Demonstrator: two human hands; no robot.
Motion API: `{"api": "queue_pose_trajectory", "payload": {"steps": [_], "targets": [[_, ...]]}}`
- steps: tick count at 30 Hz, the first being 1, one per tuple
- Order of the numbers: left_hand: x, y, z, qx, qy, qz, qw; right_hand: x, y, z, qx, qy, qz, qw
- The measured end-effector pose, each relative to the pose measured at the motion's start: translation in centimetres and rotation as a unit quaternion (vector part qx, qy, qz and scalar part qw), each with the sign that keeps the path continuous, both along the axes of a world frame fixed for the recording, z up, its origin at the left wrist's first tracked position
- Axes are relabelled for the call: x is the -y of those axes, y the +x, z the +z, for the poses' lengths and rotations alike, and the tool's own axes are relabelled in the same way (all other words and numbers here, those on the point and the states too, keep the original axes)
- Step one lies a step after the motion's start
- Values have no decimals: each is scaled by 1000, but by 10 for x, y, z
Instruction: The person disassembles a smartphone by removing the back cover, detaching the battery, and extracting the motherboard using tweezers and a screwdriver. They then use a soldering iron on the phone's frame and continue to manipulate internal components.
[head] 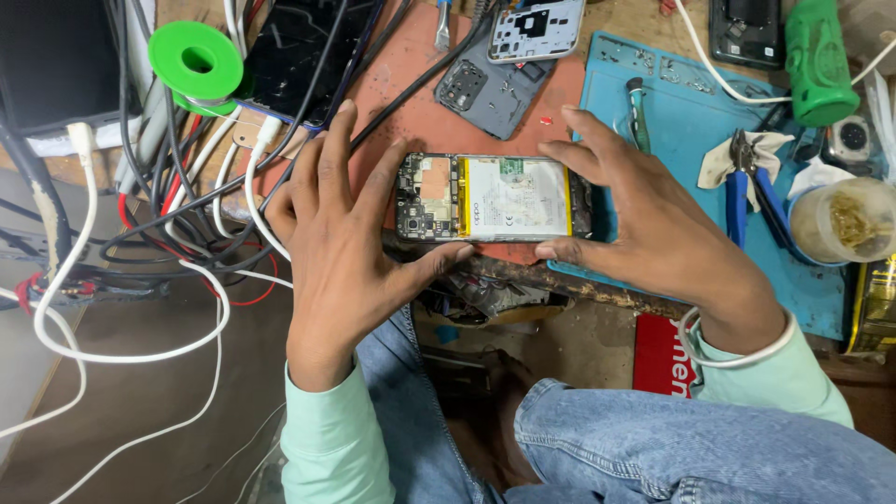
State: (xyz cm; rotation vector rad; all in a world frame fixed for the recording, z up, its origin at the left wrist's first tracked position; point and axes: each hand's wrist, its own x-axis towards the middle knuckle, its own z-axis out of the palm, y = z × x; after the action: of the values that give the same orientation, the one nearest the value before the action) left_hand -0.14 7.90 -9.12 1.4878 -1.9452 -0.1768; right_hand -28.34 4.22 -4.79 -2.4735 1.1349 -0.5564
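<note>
Both arms wore long, pale mint-green fabric sleeves, the left sleeve (338, 439) ending in a plain cuff just below the bare left hand (341, 233), with no ring or watch on show. The right sleeve (779, 373) had its cuff rimmed by a loop of thin white cable (737, 359) behind the bare right hand (644, 219). Lower down, faded light-blue denim jeans (653, 448) covered the legs, seams and creases plain to see.

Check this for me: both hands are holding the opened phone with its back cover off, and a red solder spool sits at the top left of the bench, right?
Nearly right. In the head view the left hand and right hand do hold the opened phone with its white battery exposed, but the plastic solder spool at the top left is green, not red.
</note>
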Motion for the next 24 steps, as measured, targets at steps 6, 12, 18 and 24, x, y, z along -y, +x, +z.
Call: {"api": "queue_pose_trajectory", "payload": {"steps": [6, 12, 18, 24], "targets": [[-4, -17, 0, 14, -7, 7, 1000, -21, -24, 12, 14, -88, -103, 991], [-5, -35, -2, 16, -16, 15, 1000, -34, -66, 25, 13, -29, -365, 931], [-8, -39, -6, 25, -23, 19, 999, -32, -70, 1, -105, -82, -322, 937], [-7, -34, -1, 9, -26, 2, 1000, -35, -62, -9, -123, -103, -334, 929]]}}
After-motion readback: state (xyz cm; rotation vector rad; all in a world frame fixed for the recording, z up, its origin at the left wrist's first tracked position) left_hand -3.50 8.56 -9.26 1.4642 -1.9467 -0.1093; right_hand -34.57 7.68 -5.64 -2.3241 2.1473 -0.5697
